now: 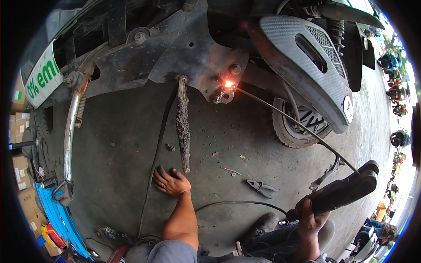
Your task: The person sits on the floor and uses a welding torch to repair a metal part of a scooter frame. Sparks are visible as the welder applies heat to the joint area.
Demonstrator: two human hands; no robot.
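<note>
Head view: black electrode holder gripped in right hand — fingers wrapped around its lower end. Long thin rod carried at holder's upper end; rod tip held at lower edge of dark frame plate, where bright orange glow is seen. Left hand placed palm-down on floor, fingers spread (fingertips near lower end of crusted bar). Pliers laid on floor between hands — spoked wheel seen beyond, beneath grey cover.
</note>
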